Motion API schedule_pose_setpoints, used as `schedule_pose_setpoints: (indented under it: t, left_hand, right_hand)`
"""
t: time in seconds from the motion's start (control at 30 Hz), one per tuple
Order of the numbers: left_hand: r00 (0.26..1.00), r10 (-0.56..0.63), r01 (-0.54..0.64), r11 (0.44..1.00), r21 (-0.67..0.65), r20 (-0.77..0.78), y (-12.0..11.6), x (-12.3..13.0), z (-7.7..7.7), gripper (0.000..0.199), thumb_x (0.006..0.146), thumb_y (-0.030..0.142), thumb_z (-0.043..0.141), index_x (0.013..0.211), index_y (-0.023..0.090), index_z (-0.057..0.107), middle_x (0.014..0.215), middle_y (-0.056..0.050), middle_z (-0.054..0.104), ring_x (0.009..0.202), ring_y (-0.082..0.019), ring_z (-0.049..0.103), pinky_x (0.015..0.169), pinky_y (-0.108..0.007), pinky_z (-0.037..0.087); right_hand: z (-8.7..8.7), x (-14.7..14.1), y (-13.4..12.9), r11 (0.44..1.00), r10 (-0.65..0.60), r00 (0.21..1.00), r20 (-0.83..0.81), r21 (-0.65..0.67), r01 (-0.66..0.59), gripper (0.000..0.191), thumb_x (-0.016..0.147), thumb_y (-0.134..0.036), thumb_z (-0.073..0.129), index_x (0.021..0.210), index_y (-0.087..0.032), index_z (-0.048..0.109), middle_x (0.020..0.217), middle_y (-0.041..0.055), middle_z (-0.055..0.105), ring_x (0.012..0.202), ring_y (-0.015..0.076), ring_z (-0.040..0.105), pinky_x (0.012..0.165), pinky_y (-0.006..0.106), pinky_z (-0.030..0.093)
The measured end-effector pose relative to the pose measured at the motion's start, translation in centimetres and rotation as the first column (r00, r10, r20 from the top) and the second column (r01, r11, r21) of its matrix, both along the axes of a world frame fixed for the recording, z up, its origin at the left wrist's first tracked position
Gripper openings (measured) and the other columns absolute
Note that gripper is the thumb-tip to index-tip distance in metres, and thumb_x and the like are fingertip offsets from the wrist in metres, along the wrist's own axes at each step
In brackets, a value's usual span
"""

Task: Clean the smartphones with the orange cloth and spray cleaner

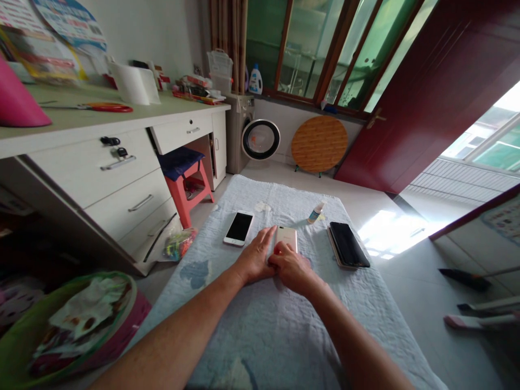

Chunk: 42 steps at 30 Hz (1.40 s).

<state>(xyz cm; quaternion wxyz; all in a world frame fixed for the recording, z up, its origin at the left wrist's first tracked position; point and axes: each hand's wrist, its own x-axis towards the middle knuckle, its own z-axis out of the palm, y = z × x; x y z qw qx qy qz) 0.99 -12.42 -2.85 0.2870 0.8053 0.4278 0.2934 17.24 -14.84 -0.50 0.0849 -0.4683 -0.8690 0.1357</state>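
Note:
A gold smartphone (289, 236) lies back side up on the pale blue cloth, its camera at the top left corner. My left hand (257, 255) holds it along the left edge, fingers stretched beside it and thumb mostly hidden. On the phone's lower part rests my right hand (293, 270) with fingers curled and pressed together. Something small and red (280, 247) shows at those fingertips; I cannot make out what it is. A white smartphone (239, 228) with a dark screen lies to the left. To the right, a black smartphone (350, 245) sits on a lighter flat thing.
A small bottle (316, 212) stands behind the gold phone on the cloth-covered table (260, 336). A desk with drawers (117, 184) runs along the left, a red stool (187, 187) beside it. The bin (136, 314) is at lower left. A washing machine (239, 135) has its door ajar.

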Motion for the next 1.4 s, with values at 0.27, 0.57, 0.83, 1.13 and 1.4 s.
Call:
schedule_pose_setpoints:
  t: [0.27, 0.57, 0.83, 1.13, 1.4]
  left_hand:
    - [0.974, -0.148, 0.152, 0.988, 0.01, -0.173, 0.6, -0.7, 0.5, 0.065, 0.067, 0.027, 0.069, 0.13, 0.022, 0.051, 0.142, -0.01, 0.048, 0.129, -0.029, 0.045, 0.109, -0.044, 0.032]
    - [0.978, -0.119, 0.118, 0.993, -0.019, -0.171, 0.4, -0.8, 0.6, 0.06, 0.068, 0.034, 0.073, 0.125, 0.022, 0.058, 0.137, -0.006, 0.056, 0.118, -0.029, 0.052, 0.103, -0.041, 0.039]
    - [0.999, 0.006, -0.005, 1.0, 0.008, -0.049, 0.2, -0.4, 0.0, 0.071, 0.06, 0.03, 0.079, 0.122, 0.023, 0.045, 0.123, -0.009, 0.049, 0.112, -0.028, 0.053, 0.095, -0.042, 0.045]
    - [0.988, -0.032, 0.041, 0.998, 0.057, -0.154, 0.0, -0.2, 0.1, 0.059, 0.067, 0.045, 0.077, 0.114, 0.021, 0.052, 0.117, -0.008, 0.053, 0.111, -0.029, 0.052, 0.096, -0.041, 0.043]
    - [0.97, -0.111, 0.13, 0.989, 0.074, -0.218, 0.1, -0.3, 0.0, 0.058, 0.075, 0.044, 0.073, 0.127, 0.025, 0.056, 0.129, -0.004, 0.059, 0.113, -0.029, 0.051, 0.101, -0.041, 0.037]
  right_hand:
    - [-0.1, 0.6, -1.6, 1.0, -0.028, 0.982, -0.187, 0.007, 0.03, 0.021, 0.089, -0.013, 0.054, 0.087, -0.023, 0.072, 0.098, 0.0023, 0.056, 0.086, 0.013, 0.052, 0.079, 0.023, 0.039]
    - [-1.3, 2.7, 0.9, 0.986, -0.141, 0.973, -0.184, 0.057, 0.154, 0.023, 0.092, -0.019, 0.051, 0.085, -0.021, 0.073, 0.092, 0.0038, 0.053, 0.081, 0.0131, 0.051, 0.075, 0.023, 0.041]
    - [-1.3, 2.5, 1.3, 0.988, -0.106, 0.982, -0.157, 0.096, 0.122, 0.023, 0.093, -0.02, 0.049, 0.089, -0.021, 0.072, 0.096, 0.0046, 0.053, 0.086, 0.0138, 0.051, 0.079, 0.024, 0.042]
    - [-0.9, 2.2, 5.2, 0.986, -0.112, 0.987, -0.117, 0.114, 0.126, 0.026, 0.095, -0.021, 0.047, 0.089, -0.022, 0.073, 0.096, 0.0046, 0.055, 0.091, 0.0149, 0.05, 0.084, 0.026, 0.04]
    - [-1.1, 1.1, 9.1, 0.977, -0.166, 0.986, -0.006, 0.132, 0.166, 0.026, 0.093, -0.019, 0.047, 0.095, -0.021, 0.072, 0.101, 0.0075, 0.055, 0.093, 0.0174, 0.049, 0.086, 0.027, 0.039]
